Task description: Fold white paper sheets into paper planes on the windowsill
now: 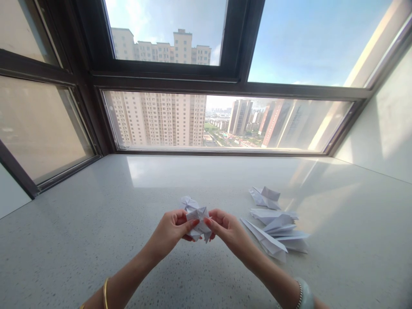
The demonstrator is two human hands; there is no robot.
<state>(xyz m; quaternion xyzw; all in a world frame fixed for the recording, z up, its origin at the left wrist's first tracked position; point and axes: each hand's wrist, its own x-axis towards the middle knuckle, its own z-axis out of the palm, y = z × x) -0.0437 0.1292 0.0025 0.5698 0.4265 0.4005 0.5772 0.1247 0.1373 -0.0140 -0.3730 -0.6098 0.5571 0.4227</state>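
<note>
Both my hands pinch a small folded white paper figure (198, 222) just above the speckled grey counter (96, 240). My left hand (170, 231) grips its left side with thumb and fingers. On the other side my right hand (227, 229) holds its right edge. Behind the held piece, another small folded paper (189, 202) lies on the counter, partly hidden by it.
To the right of my hands lie several folded white paper shapes: a pile of pointed ones (277, 234) and a separate one (265, 197) farther back. A dark-framed window (225, 81) runs along the counter's far edge. A white wall (383, 124) closes the right side.
</note>
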